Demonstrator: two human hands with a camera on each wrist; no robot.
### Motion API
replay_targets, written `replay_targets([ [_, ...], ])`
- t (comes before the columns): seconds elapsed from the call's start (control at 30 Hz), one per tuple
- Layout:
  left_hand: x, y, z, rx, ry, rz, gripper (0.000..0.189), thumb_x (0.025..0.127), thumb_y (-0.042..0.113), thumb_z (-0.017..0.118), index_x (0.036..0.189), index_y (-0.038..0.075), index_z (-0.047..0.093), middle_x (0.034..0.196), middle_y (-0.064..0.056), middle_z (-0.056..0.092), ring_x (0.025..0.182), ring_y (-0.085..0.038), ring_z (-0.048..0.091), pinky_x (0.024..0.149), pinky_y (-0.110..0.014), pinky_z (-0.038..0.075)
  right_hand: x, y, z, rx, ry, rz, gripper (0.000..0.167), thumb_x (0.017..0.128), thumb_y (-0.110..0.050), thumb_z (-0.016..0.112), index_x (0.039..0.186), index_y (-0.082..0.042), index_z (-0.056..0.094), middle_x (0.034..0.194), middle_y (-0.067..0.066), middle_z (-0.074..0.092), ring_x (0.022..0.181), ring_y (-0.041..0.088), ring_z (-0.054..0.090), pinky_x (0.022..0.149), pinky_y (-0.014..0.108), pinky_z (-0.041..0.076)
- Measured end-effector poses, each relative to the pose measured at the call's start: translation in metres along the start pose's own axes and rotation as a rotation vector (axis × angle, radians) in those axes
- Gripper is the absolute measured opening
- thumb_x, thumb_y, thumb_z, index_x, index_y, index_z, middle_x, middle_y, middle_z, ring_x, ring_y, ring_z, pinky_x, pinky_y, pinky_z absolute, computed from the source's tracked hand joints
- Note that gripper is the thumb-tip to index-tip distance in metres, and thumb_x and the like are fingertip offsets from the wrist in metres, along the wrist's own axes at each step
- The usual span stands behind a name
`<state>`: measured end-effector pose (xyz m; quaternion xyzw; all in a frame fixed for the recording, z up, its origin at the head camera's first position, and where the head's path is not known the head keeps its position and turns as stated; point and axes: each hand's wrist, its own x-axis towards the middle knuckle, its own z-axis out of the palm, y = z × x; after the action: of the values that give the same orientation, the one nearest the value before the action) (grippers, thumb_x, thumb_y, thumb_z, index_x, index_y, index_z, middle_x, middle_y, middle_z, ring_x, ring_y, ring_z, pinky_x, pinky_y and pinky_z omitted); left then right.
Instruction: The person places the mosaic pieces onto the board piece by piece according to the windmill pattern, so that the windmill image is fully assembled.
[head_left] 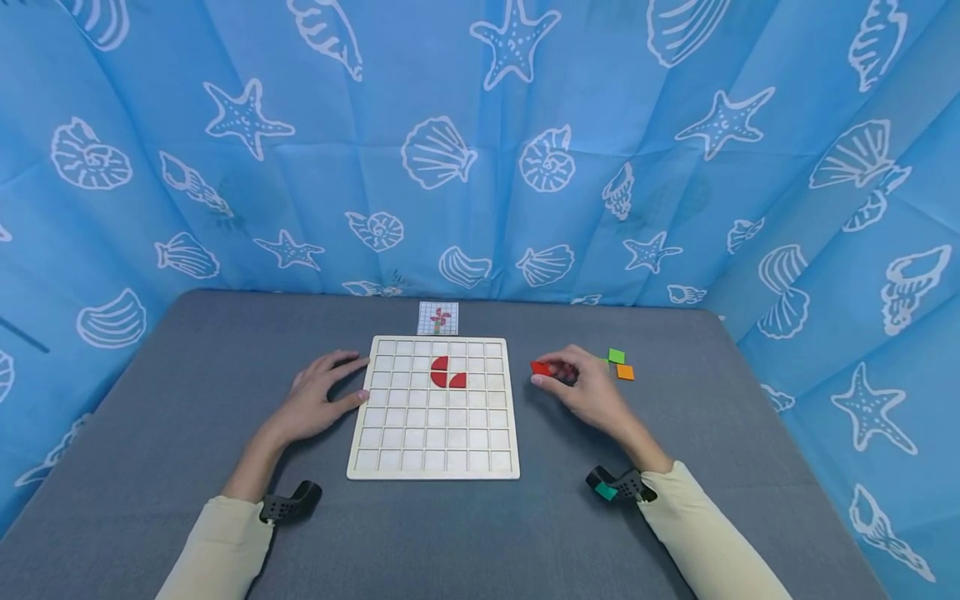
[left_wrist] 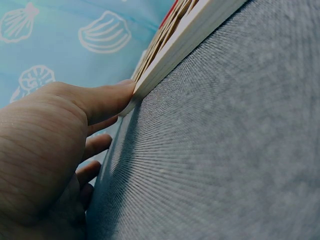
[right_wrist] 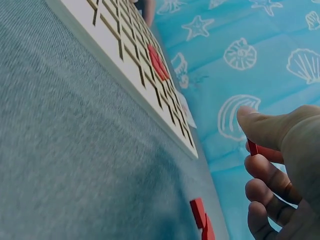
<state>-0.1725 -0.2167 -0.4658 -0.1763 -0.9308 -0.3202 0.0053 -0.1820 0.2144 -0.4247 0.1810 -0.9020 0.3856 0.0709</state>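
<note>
A cream grid board (head_left: 412, 461) lies on the table with three red quarter-circle tiles (head_left: 458, 381) in its upper middle cells. My left hand (head_left: 315, 398) touches the board's left edge with thumb and forefinger, the fingers spread and fairly straight; in the left wrist view the thumb (left_wrist: 107, 100) meets the wooden rim. Right of the board, my right hand (head_left: 588, 389) pinches a small red tile (right_wrist: 253, 147) between thumb and fingers, above the table. Its full shape is partly hidden. More red tiles (right_wrist: 198, 212) lie on the table below that hand.
Behind the board lies a small printed card (head_left: 438, 318) with a red pinwheel-like figure on a grid. Green tiles (head_left: 617, 356) and an orange tile (head_left: 626, 372) sit just beyond the right hand. A blue shell-patterned curtain (head_left: 480, 217) hangs along the table's back edge.
</note>
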Motion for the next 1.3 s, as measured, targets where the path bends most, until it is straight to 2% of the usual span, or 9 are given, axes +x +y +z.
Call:
replay_targets([
  [0.57, 0.001, -0.001, 0.001, 0.004, -0.008, -0.020, 0.060, 0.099, 0.037, 0.067, 0.149, 0.008, 0.052, 0.154, -0.022, 0.039, 0.146, -0.048, 0.023, 0.108, -0.072, 0.014, 0.017, -0.017, 0.024, -0.003, -0.067, -0.064, 0.025, 0.087, -0.020, 0.084, 0.107, -0.006, 0.077, 0.083, 0.000, 0.057, 0.075, 0.017, 0.050, 0.065, 0.030, 0.040],
  [1.3, 0.002, 0.000, 0.000, 0.004, -0.005, -0.009, 0.060, 0.099, 0.036, 0.067, 0.149, 0.007, 0.052, 0.154, -0.021, 0.040, 0.146, -0.048, 0.022, 0.108, -0.073, 0.014, 0.038, -0.032, 0.055, -0.036, -0.189, -0.053, 0.026, 0.087, -0.024, 0.084, 0.105, -0.006, 0.078, 0.080, -0.003, 0.063, 0.069, 0.012, 0.055, 0.063, 0.028, 0.044],
])
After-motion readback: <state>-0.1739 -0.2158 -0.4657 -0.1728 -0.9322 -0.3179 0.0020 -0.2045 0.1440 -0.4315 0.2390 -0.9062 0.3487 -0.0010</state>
